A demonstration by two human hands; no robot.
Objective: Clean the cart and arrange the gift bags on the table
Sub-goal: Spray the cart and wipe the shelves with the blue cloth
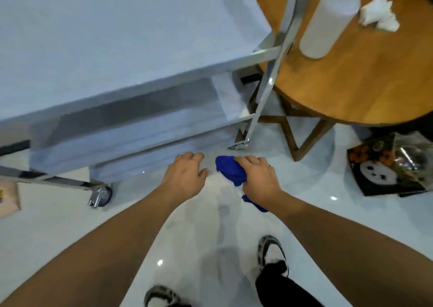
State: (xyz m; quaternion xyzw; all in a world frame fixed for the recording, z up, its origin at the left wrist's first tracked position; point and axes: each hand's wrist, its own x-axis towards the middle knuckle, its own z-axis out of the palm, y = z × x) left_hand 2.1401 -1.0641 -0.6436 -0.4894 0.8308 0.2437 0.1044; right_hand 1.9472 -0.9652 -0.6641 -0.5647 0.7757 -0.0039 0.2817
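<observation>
A metal cart point(131, 32) with pale blue shelves fills the upper left, its chrome frame and castor wheels showing. My right hand point(259, 178) grips a bunched blue cloth point(230, 169) just in front of the cart's lowest shelf. My left hand point(187, 173) hovers beside it with loosely curled fingers, holding nothing. A gift bag point(384, 168) with a panda print and clear wrapping lies on the floor at the right. A round wooden table point(365, 72) stands at the upper right.
On the table stand a white bottle point(328, 18) and a crumpled white tissue point(379, 14). The table's crossed wooden legs point(302, 133) sit close to the cart's right corner. The floor is glossy white tile. My shoes point(271, 253) show below.
</observation>
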